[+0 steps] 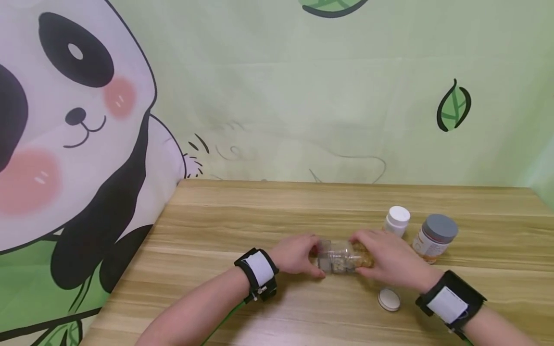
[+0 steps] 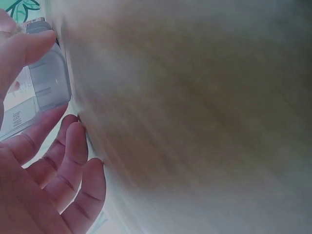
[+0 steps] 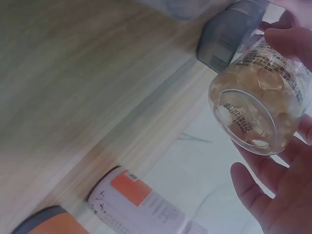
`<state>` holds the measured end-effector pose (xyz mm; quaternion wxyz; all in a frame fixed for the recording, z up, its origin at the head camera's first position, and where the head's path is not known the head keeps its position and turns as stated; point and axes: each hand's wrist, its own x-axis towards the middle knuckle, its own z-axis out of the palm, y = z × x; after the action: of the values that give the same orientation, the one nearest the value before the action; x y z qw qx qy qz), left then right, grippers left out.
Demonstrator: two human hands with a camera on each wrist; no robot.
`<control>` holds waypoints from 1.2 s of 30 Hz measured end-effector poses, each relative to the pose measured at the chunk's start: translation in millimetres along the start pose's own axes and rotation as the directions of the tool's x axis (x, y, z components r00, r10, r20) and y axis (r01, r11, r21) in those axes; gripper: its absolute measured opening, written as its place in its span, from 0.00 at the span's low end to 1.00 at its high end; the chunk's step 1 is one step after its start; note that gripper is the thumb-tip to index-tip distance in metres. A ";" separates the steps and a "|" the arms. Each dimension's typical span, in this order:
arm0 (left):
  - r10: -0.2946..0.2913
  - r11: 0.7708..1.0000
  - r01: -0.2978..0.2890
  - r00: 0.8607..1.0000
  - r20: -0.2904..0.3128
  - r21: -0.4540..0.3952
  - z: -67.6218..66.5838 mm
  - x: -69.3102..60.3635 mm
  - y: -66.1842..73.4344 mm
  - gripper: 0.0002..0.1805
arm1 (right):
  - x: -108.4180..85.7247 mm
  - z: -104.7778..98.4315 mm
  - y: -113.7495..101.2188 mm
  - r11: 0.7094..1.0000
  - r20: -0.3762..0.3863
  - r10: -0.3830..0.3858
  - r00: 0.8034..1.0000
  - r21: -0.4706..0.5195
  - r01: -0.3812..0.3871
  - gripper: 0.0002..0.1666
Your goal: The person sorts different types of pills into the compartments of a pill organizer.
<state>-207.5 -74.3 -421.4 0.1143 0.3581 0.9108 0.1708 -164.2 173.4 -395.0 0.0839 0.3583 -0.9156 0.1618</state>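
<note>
My right hand (image 1: 391,254) grips a clear bottle (image 3: 258,92) of amber softgel capsules, with printed text on its side. It lies tipped on its side, its base toward the right wrist camera and its other end to the left. My left hand (image 1: 296,254) holds a small see-through grey plastic box (image 2: 51,73) between thumb and fingers, at the bottle's left end. Whether the two touch is hard to tell. A round white lid (image 1: 389,299) lies on the table below my right hand.
Behind my right hand stand a white bottle (image 1: 397,220) and a wider jar (image 1: 434,235) with a grey lid and an orange-white label. The wooden table (image 1: 242,206) ends at a green cloth backdrop (image 1: 277,105) with a printed panda (image 1: 86,158) on the left.
</note>
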 end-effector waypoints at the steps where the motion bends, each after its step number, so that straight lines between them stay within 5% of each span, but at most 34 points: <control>1: -0.003 1.000 0.003 1.000 0.002 -0.002 -0.2 -0.3 0.3 0.27 | 0.8 1.0 0.3 1.000 0.006 -0.003 1.000 -0.012 0.003 0.33; 15: -0.011 1.000 0.011 1.000 0.018 -0.012 -4.3 -1.9 4.4 0.28 | 9.4 -5.3 -5.1 0.993 0.090 -0.018 0.996 -0.111 0.028 0.35; 36: -0.012 1.000 0.012 1.000 0.011 -0.001 -1.5 -0.1 3.5 0.26 | 11.7 -7.7 -7.3 0.985 0.083 -0.052 0.995 -0.159 0.065 0.35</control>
<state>-205.8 -72.3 -418.6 0.1203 0.3535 0.9122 0.1686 -167.5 163.7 -382.9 0.0813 0.3830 -0.9175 0.0704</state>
